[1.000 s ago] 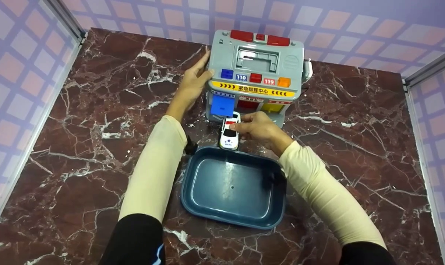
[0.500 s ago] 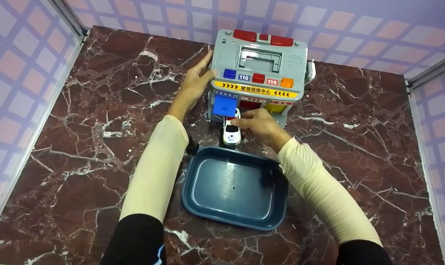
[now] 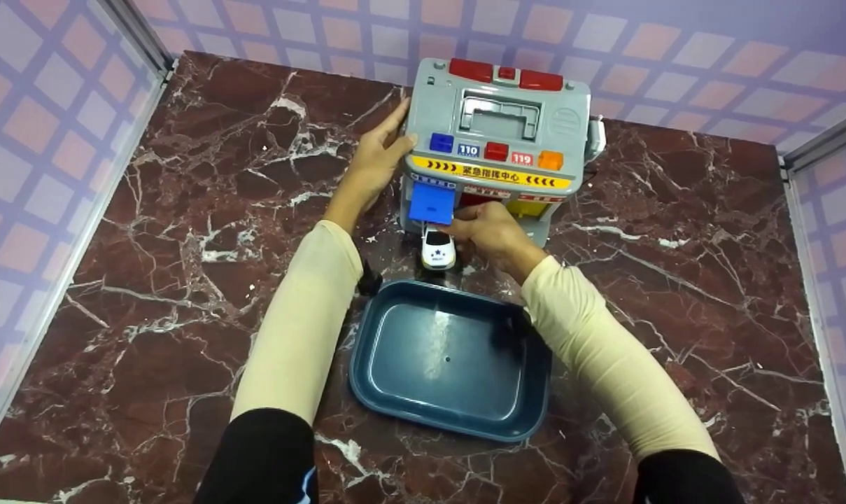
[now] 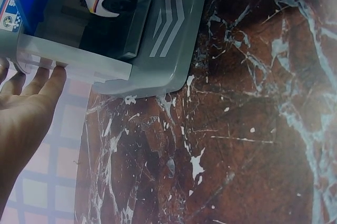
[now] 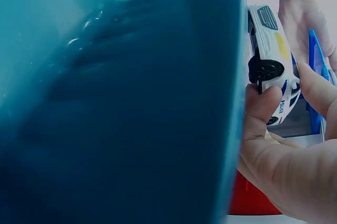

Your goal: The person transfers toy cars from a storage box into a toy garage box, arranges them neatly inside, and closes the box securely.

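Observation:
A white toy police car point(image 3: 437, 250) with blue stars on its hood is pinched by my right hand point(image 3: 496, 234). Its rear sits under the raised blue door point(image 3: 432, 203) of a grey toy emergency station point(image 3: 436, 105). In the right wrist view, the thumb and fingers hold the car point(image 5: 279, 45) by its sides. My left hand point(image 3: 377, 164) rests against the station's left side with fingers extended, its thumb at the front top edge. The left wrist view shows those fingers point(image 4: 50, 84) touching the outer wall, and the car's nose sticking out of the bay.
A dark blue-green basin point(image 3: 450, 430) stands just in front of the station, between the forearms. Red and yellow doors point(image 3: 531, 208) fill the other bays. Patterned panels point(image 3: 674, 49) enclose the marbled tabletop point(image 3: 185, 315) at the back and sides.
My right hand has moved the police car backward, deeper under the blue door, so its red roof light is now hidden. The left hand has stayed at the station's side.

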The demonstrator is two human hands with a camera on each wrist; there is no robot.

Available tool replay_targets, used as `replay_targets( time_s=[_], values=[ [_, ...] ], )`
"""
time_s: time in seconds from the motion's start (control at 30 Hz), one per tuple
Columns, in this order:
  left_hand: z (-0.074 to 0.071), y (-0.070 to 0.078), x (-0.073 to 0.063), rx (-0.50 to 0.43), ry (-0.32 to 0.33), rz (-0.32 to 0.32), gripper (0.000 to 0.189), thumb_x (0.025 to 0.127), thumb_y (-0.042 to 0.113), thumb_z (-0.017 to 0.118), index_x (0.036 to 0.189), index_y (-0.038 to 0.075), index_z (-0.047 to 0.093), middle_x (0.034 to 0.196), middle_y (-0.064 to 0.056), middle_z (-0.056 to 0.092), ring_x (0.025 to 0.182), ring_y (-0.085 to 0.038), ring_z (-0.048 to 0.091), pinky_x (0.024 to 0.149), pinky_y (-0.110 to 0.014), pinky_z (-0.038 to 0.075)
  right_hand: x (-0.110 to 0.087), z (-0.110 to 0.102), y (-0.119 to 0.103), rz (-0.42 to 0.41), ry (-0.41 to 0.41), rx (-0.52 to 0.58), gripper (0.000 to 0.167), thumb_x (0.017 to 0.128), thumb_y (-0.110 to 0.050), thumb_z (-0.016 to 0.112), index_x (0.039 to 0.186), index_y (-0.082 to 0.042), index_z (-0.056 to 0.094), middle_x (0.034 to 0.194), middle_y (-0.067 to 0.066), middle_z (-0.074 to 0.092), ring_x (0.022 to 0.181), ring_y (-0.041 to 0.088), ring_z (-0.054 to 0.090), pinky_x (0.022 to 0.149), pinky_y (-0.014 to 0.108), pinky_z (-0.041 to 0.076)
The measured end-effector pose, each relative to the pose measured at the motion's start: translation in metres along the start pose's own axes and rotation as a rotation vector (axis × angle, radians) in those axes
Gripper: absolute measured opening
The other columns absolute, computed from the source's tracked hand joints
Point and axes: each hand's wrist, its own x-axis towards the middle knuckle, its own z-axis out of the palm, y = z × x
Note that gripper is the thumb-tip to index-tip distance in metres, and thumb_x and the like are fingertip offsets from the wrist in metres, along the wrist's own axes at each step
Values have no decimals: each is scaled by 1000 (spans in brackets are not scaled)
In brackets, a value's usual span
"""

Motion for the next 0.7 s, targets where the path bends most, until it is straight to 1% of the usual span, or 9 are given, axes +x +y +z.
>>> replay_targets(
  time_s=[0.1,0.2,0.3,0.4,0.53,0.7],
  values=[
    [0,-1,1,12,4,-2,60,100,6,56,156,15,35,164,-3,30,145,-13,35,111,-16,39,2,0,1,1,10,3,32,92,-9,70,119,8,67,73,4,63,60,17,54,51,26,45],
    [-1,-2,1,16,1,6,60,100,6,56,156,15,35,164,-4,29,145,-14,35,112,-17,39,5,2,1,2,22,26,32,94,-7,68,121,9,65,72,3,61,58,16,53,50,26,45],
    [-2,-2,1,17,4,7,60,100,5,55,156,14,35,164,-4,29,145,-15,35,111,-17,39,8,4,2,2,38,57,30,93,-5,68,118,10,65,71,3,61,56,15,52,50,26,46],
    [-2,-3,0,19,6,0,60,100,6,55,156,14,35,164,-4,29,145,-16,37,110,-18,41,11,6,4,-4,48,95,27,92,-2,68,116,9,65,75,3,63,57,14,53,54,26,49],
    [-1,-2,0,25,7,-19,60,101,6,55,156,17,35,164,-1,28,142,-15,40,108,-17,43,15,8,6,-19,59,149,25,91,1,68,114,7,63,83,4,65,61,13,55,60,26,52],
    [0,-1,1,3,3,4,60,100,3,55,156,12,35,163,-4,32,143,-14,39,110,-16,40,18,8,7,-10,78,195,26,90,2,68,115,5,59,77,2,61,63,11,56,61,24,53]
  ],
)
